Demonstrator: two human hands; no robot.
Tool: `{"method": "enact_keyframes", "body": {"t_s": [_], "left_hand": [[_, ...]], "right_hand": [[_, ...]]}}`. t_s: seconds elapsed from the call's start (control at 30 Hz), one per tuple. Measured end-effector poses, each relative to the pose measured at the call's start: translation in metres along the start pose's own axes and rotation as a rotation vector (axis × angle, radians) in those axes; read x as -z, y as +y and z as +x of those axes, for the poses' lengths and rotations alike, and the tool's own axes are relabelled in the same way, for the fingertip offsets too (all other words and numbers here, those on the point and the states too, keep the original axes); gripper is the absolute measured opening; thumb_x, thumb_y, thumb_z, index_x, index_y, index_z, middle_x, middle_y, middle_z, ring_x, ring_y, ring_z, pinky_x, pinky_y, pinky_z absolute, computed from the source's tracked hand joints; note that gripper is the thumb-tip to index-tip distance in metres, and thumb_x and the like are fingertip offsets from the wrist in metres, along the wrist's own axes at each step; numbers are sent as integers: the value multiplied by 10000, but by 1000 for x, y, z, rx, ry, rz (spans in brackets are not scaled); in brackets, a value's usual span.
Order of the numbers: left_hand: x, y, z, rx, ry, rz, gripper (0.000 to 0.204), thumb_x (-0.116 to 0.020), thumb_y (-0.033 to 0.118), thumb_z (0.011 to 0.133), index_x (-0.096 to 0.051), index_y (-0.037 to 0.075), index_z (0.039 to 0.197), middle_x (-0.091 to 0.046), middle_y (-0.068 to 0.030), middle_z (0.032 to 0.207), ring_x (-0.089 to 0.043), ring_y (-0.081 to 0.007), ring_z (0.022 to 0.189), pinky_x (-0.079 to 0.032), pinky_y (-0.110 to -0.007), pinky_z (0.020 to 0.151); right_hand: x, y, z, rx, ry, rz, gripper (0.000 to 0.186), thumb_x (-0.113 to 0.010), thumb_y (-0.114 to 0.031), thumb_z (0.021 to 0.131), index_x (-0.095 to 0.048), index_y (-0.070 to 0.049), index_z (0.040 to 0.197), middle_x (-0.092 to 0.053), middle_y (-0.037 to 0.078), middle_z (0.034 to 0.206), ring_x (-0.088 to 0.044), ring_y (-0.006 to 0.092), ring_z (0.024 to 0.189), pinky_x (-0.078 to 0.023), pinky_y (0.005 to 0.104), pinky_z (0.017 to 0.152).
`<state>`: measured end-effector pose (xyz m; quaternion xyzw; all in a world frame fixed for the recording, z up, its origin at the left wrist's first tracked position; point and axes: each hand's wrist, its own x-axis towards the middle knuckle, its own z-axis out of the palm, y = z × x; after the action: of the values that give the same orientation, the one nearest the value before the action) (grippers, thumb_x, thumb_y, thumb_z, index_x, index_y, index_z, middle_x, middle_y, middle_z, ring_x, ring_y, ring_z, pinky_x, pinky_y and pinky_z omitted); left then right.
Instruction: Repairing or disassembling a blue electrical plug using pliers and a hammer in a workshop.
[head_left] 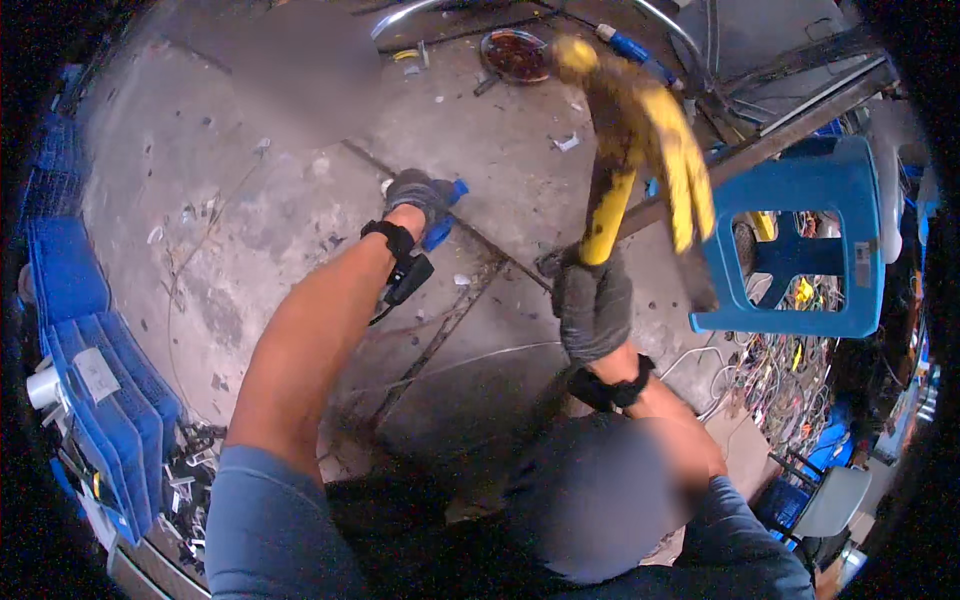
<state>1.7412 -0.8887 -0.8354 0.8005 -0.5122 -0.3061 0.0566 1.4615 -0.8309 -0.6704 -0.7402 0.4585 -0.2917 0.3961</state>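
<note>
Right hand point(594, 305), gloved, has its grip clenched on the yellow-handled hammer point(640, 150) raised high above it, left hand point(420, 195) pinches a small blue plastic piece point(445, 215) on the concrete floor point(250, 200) — blow not landed, piece looks intact.

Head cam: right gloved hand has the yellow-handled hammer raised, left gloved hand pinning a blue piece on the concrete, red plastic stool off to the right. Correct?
Not quite: the plastic stool is blue, not red, as the head view shows. The rest holds: the right hand grips the raised yellow-handled hammer, and the left hand rests on a blue piece on the concrete floor.
</note>
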Motion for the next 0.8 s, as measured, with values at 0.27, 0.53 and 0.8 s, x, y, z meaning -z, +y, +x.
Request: {"method": "enact_keyframes", "body": {"t_s": [0.27, 0.53, 0.8], "left_hand": [[5, 15, -8, 74, -166, 4, 582, -457, 580, 963, -746, 114, 767, -647, -87, 559, -669, -244, 549, -556, -386, 692], [-16, -9, 9, -10, 21, -5, 490, -476, 545, 955, -741, 160, 807, -688, -102, 671, -692, -286, 658, -541, -423, 709], [-9, -6, -1, -48, -49, 134, 434, -495, 494, 945, -747, 167, 810, -673, -95, 637, -678, -282, 654, -533, -428, 693]], "right_hand": [[-13, 9, 5, -149, -127, -197, 282, -580, -330, 986, -614, -52, 1021, -669, 171, 751, -677, 391, 698, -507, 469, 601], [-17, 26, -9, -20, -10, -101, 301, -577, -326, 995, -589, -35, 1072, -598, 33, 745, -589, 179, 662, -455, 311, 550], [7, 3, 3, -254, -55, -57, 339, -542, -354, 1006, -657, -35, 1027, -679, 135, 776, -670, 257, 708, -519, 385, 631]]}}
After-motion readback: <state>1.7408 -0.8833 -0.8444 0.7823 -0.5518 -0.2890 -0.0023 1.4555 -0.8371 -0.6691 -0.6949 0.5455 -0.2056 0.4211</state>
